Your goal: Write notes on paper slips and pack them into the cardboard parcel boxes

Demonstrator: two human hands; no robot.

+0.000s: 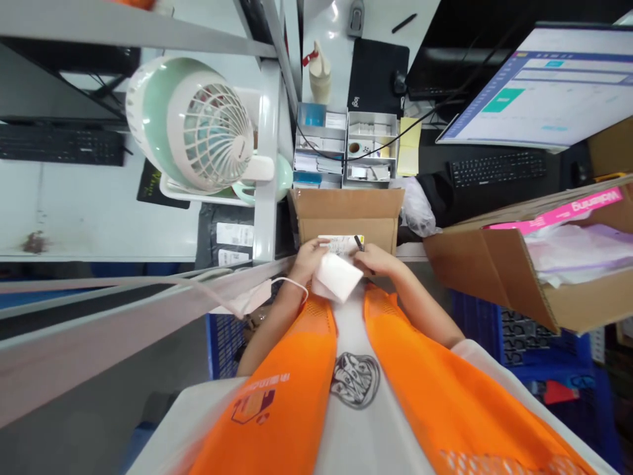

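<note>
In the head view both hands work close to my body, at the near side of an open cardboard box (349,214). My left hand (309,258) is closed on the left end of a white packet (340,245) with printed writing and a yellow corner. My right hand (376,258) is closed at the packet's right end, around a small black stick-like object (359,243) that may be a pen. A blurred white square piece (338,277), like a small box or folded paper, is just below the hands, touching or near my left hand. Both palms and some fingertips are hidden.
Beyond the box stand divided trays (345,148) of small packs. A fan (192,125) and metal frame (267,158) are on the left. To the right are a large open carton (489,277), a keyboard (497,169) and a monitor (539,86).
</note>
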